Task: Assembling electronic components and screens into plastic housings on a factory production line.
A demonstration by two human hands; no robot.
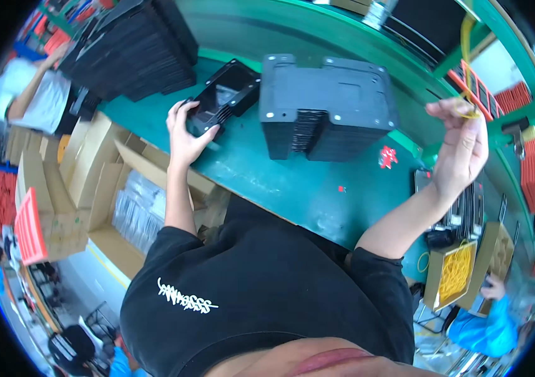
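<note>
My left hand [184, 137] grips the near end of a black open plastic case [233, 88], thumb on one side and fingers on the other. The case lies tilted on the green bench, with pale dots at its corners. Raised at the right, my right hand [462, 144] has its fingertips closed on a thin yellow loop [468, 115] that looks like a rubber band. Right above it hangs a yellow strand [466, 38]. Between my hands stands a neat stack of black plastic panels [327, 94], notched at the front.
A taller stack of black parts [132, 53] stands at the back left. Small red pieces [387, 157] lie on the green bench [280, 188]. A box of yellow rubber bands [455, 273] sits at the right. Left of me is a carton of clear-wrapped items [138, 204]. Other people work nearby.
</note>
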